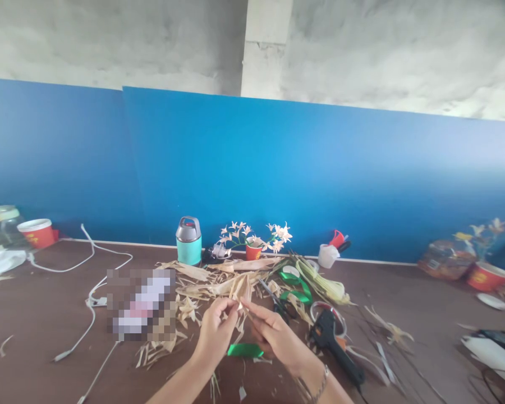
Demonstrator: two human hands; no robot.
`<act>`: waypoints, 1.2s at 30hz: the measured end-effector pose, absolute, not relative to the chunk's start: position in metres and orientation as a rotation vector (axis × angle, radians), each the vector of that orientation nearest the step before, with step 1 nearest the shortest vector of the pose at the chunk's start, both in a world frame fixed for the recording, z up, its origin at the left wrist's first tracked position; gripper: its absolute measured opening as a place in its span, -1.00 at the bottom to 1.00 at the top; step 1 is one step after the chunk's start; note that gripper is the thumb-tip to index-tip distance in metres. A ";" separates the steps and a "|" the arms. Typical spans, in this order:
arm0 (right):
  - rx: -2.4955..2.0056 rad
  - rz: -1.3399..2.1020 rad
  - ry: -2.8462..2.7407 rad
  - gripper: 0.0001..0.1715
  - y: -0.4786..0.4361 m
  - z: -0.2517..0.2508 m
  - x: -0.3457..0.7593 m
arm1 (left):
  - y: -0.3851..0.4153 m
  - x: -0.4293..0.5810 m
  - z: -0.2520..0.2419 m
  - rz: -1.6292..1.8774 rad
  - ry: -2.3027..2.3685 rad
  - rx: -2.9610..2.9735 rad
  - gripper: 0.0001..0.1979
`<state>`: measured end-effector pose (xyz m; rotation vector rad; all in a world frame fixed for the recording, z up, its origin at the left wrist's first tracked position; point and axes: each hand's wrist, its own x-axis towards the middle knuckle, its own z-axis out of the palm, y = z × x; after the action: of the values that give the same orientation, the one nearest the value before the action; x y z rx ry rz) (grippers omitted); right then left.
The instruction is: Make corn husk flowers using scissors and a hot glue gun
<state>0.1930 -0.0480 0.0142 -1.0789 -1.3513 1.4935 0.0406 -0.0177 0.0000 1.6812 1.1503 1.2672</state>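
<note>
My left hand (219, 327) and my right hand (278, 335) meet at the centre front, fingertips nearly touching. Both pinch a small pale piece of husk (239, 306) between them. Dried corn husks (219, 286) lie spread behind and around the hands. Just below the fingers, a green ribbon piece (244, 350) rests on the brown table (151, 384). Right of my right hand is a black glue gun (336, 345), in front of a roll of tape (340, 321). Black-handled scissors (283, 306) lie behind the right fingers.
A turquoise flask (189, 242), a red cup (253, 250) with husk flowers and a white cup (327, 256) stand along the blue partition (278, 168). White cables (90, 306) cross the left side. Another red cup (486, 278) is far right.
</note>
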 end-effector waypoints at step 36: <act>-2.051 -0.017 -2.304 -0.24 -0.039 0.006 0.195 | 0.002 0.018 0.004 1.010 1.529 2.072 -0.78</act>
<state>0.1953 -0.0387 0.0062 -2.0515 -2.3041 -0.0167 0.0181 0.0015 0.0039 2.0718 1.5293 1.0102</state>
